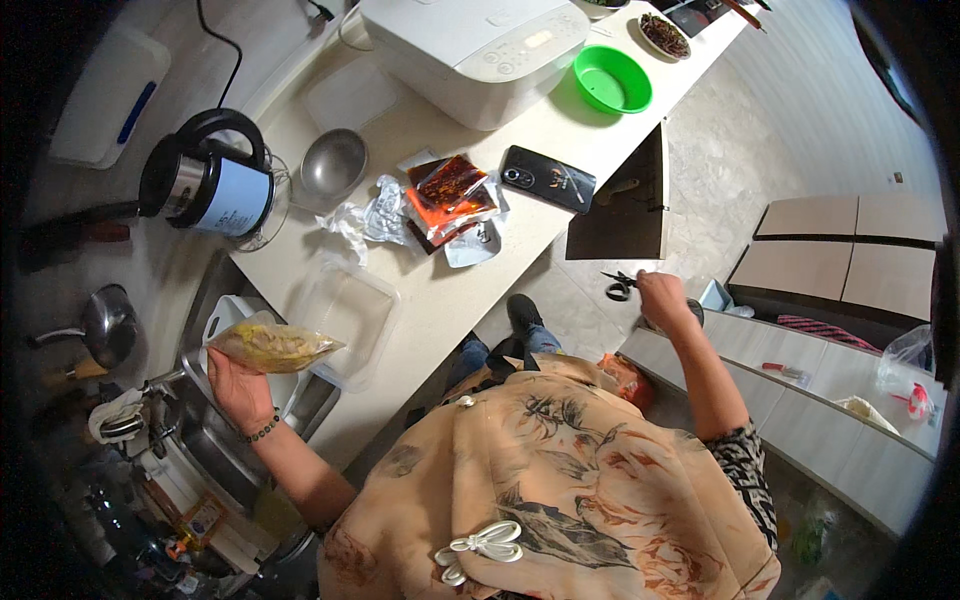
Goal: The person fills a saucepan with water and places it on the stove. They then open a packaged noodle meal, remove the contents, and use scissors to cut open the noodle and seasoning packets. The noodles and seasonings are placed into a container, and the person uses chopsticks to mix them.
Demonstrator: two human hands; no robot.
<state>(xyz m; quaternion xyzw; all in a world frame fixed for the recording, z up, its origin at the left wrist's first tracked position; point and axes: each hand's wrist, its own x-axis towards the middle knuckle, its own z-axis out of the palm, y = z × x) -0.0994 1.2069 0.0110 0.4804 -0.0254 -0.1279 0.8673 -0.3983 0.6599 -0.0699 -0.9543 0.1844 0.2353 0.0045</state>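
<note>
My left hand (238, 386) holds a clear plastic pouch of yellowish food (276, 346) over the sink's near side, beside an empty clear plastic container (352, 322) on the counter. Out to the right, my right hand (664, 300) grips a pair of black-handled scissors (619, 286) above the floor. Sealed packets of red oily sauce (450, 195) lie stacked on the counter, with crumpled silvery wrappers (384, 208) against them. A black smartphone (549, 178) lies next to the packets, its camera side up.
A metal bowl (334, 162) and an electric kettle (217, 180) stand at the left. Behind are a white countertop appliance (480, 60), a green plastic basin (612, 79) and a plate of dark dried food (664, 36). An open drawer or door (619, 217) juts below the counter edge.
</note>
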